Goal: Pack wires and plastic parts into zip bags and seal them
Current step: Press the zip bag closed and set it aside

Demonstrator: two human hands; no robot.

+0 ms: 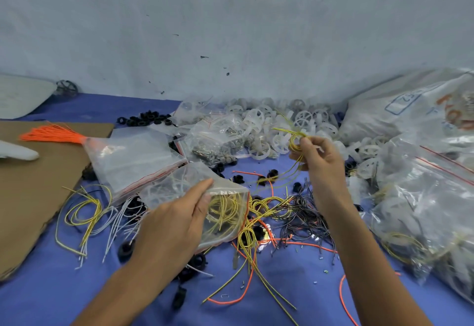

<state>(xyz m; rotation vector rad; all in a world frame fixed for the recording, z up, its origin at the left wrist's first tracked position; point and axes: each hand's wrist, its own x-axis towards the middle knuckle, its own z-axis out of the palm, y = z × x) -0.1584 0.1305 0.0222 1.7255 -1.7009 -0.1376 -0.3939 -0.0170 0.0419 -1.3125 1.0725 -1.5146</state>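
My left hand (177, 213) grips a clear zip bag (225, 213) by its upper edge, low over the blue table; yellow wires lie inside it. My right hand (320, 156) is raised to the right of the bag and pinches a coiled bundle of yellow wire (295, 141), whose loose ends trail down toward the table. Loose yellow, orange, black and white wires (272, 213) are strewn under and around the bag. White plastic wheels (277, 125) are heaped at the back, and black plastic rings (146, 119) lie to the back left.
A brown cardboard sheet (33, 184) covers the left side, with a bag of orange wires (128, 156) beside it. A bag of metal screws (218, 138) sits behind the held bag. Large filled plastic bags (431, 197) crowd the right. A pale wall (230, 30) closes the back.
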